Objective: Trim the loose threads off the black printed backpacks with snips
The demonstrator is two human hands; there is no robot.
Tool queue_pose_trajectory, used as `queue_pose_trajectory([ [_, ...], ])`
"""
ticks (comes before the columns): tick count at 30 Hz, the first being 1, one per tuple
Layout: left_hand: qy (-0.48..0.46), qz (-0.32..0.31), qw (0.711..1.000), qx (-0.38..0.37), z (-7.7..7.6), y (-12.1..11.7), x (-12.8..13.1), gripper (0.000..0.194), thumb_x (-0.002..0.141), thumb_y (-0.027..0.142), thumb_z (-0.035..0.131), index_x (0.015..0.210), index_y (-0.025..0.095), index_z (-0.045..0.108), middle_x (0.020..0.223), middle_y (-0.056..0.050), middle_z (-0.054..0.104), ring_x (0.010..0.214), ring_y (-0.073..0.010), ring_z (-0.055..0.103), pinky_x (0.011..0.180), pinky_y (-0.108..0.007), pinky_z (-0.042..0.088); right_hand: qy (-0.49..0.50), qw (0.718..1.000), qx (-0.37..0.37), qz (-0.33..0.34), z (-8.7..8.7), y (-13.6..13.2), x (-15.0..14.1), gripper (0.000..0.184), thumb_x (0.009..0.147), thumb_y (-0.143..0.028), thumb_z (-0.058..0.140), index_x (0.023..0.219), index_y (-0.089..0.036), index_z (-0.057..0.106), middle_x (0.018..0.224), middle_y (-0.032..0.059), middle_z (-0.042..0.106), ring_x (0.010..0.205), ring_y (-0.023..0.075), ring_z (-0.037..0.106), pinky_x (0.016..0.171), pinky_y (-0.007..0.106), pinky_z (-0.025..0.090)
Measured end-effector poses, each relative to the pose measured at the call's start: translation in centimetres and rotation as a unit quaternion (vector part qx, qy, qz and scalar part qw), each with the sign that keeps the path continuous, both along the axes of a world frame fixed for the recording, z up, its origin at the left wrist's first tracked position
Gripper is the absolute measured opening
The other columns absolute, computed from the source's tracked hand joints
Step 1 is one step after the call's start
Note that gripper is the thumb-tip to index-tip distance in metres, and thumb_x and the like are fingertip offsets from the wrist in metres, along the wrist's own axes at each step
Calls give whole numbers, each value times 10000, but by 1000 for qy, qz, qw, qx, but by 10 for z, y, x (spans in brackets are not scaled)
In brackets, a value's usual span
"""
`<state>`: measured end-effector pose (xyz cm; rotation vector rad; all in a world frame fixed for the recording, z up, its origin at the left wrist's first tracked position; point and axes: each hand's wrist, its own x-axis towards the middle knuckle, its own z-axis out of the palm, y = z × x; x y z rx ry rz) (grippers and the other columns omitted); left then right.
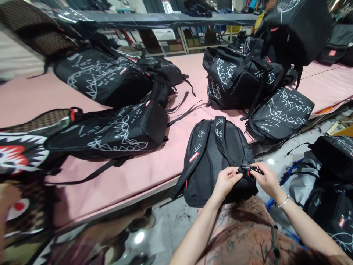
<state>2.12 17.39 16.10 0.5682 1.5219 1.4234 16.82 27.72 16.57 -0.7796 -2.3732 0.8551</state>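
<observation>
A black backpack (pixel 205 173) with white line drawings on its straps lies back-panel up, half over the edge of the pink table and close to my body. My left hand (pixel 226 181) is closed in a pinch on the backpack's right side, near a strap end. In my right hand (pixel 267 178) is a small pair of thread snips (pixel 255 169), black-handled, with the blades pointing left at the spot my left fingers pinch. A bit of red shows there. The exact piece between my left fingertips is too small to make out.
Printed black backpacks (pixel 129 132) lie along the pink table (pixel 154 171), with more stacked at the back right (pixel 234 79). One bag (pixel 286 114) sits at the right edge. Other bags (pixel 321 195) are on the floor at right. Another person's hand (pixel 9 202) is at far left.
</observation>
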Motion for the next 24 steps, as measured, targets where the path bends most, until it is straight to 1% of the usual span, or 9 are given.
queue_pose_trajectory([
  [2, -45, -13, 999, 3, 2, 0, -1, 335, 597, 270, 629, 861, 64, 650, 586, 3, 435, 538, -65, 334, 533, -191, 245, 9, 996, 88, 3, 1, -1, 3, 153, 855, -260, 502, 916, -150, 589, 869, 62, 598, 820, 160, 528, 752, 283, 395],
  [4, -84, -23, 996, 11, 3, 1, -3, 342, 595, 248, 587, 870, 55, 649, 572, 5, 439, 531, -63, 331, 532, -194, 233, 12, 986, 166, 19, 2, -2, 6, 145, 859, -234, 502, 935, -143, 587, 843, 58, 598, 790, 157, 520, 735, 285, 390],
  [7, -118, -26, 992, 28, 1, 2, -5, 346, 577, 222, 534, 855, 52, 648, 526, 19, 410, 502, -60, 306, 521, -202, 221, -3, 972, 232, 27, 3, -4, 8, 166, 862, -236, 504, 973, -146, 588, 833, 54, 593, 777, 159, 505, 718, 283, 381],
  [12, -151, -27, 988, 31, -4, 4, -4, 383, 516, 194, 507, 836, 57, 666, 521, 15, 401, 494, -65, 319, 511, -211, 220, -35, 957, 288, 10, 4, -6, 6, 198, 864, -249, 501, 1011, -156, 597, 826, 51, 596, 753, 167, 484, 687, 294, 356],
  [16, -161, -23, 987, 10, -2, 6, -4, 396, 481, 170, 491, 817, 60, 671, 520, 13, 388, 493, -66, 327, 505, -211, 209, -34, 949, 313, 20, 4, -4, 4, 204, 863, -240, 508, 1018, -141, 596, 827, 50, 598, 743, 157, 480, 683, 291, 350],
  [20, -171, -26, 985, 8, 1, 6, -4, 397, 482, 174, 488, 816, 58, 669, 515, 11, 381, 490, -68, 327, 496, -213, 194, -30, 941, 336, 25, 3, -2, 4, 206, 856, -234, 524, 1027, -147, 598, 840, 47, 608, 736, 155, 478, 686, 293, 347],
  [24, -175, -23, 984, -1, 0, 7, -3, 388, 478, 181, 493, 802, 50, 663, 507, 9, 385, 485, -71, 335, 489, -212, 195, -35, 937, 347, 25, 1, 0, 6, 211, 851, -231, 531, 1035, -152, 599, 840, 42, 613, 722, 154, 468, 678, 301, 340],
])
